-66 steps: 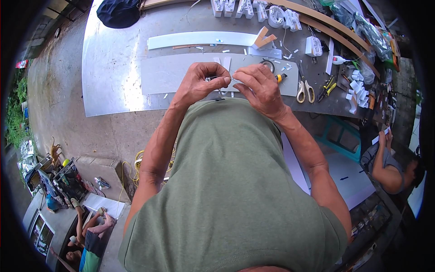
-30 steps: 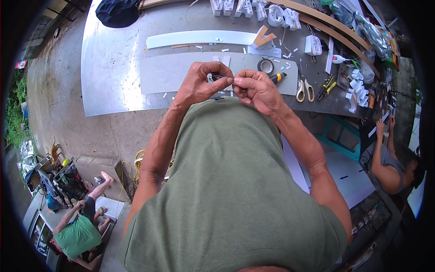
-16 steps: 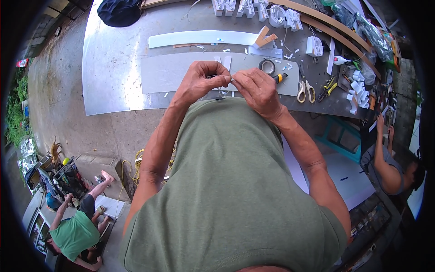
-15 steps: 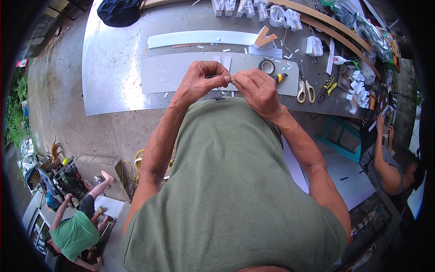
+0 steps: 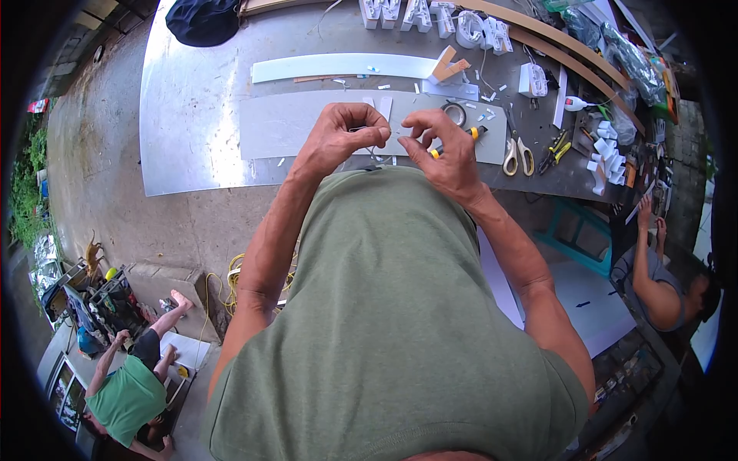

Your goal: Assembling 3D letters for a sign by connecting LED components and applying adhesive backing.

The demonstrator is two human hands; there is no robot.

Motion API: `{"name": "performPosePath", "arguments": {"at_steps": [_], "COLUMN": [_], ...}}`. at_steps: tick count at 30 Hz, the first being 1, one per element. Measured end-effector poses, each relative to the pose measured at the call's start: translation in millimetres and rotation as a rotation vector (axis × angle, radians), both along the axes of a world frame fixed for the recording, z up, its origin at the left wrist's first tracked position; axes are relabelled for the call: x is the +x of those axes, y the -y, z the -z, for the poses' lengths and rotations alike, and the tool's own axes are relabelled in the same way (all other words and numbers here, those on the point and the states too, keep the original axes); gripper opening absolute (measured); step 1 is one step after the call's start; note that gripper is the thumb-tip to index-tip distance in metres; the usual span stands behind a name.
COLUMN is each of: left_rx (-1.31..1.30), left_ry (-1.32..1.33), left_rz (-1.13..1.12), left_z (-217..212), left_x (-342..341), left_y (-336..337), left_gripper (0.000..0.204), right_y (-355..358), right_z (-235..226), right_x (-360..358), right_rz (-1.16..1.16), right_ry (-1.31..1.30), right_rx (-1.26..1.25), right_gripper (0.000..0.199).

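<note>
My left hand (image 5: 346,137) is closed in a pinch above the near edge of a grey flat board (image 5: 284,123). A thin wire (image 5: 374,156) hangs below its fingertips. A little to its right, my right hand (image 5: 446,157) is open, thumb and fingers apart with nothing visible between them. A yellow and black utility knife (image 5: 477,131) lies partly behind the right hand. Beyond that hand sits a roll of tape (image 5: 455,114), partly covered by the fingers. Scissors (image 5: 519,156) with pale handles rest farther right.
White block letters (image 5: 419,15) line the metal table's far side. A long white strip (image 5: 338,66) lies nearer, with a wooden letter shape (image 5: 448,64) at its end. Yellow-handled pliers (image 5: 555,150) are at right. A teal stool (image 5: 576,234) and two other people are nearby.
My right hand has parted from my left, its fingers spreading and moving slightly right. The left hand keeps its pinch in the same place.
</note>
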State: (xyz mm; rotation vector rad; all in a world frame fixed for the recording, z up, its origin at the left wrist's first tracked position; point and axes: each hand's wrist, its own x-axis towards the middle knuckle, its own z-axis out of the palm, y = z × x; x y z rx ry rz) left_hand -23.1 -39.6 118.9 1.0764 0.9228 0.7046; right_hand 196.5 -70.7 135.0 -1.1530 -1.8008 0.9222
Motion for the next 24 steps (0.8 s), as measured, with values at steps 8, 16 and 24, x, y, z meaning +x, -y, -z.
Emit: {"name": "performPosePath", "arguments": {"at_steps": [8,16,24], "left_rx": [-0.022,0.002,0.116], "left_ry": [0.022,-0.041,-0.1], "left_rz": [0.03,0.039,0.031], "left_z": [-2.6,-4.6,-2.2], "left_x": [-0.7,0.5,6.8], "left_y": [-1.6,-0.1,1.3], "left_gripper": [0.017,0.016,0.015], "right_y": [-10.1,-6.6,-4.2], "right_z": [11.6,8.8,11.7], "right_x": [5.0,-1.0,9.9], "right_rz": [-0.1,-0.094,-0.164], "right_ry": [0.267,0.244,-0.879], "right_rx": [0.51,0.444,-1.188], "right_gripper": [0.03,0.021,0.014]}}
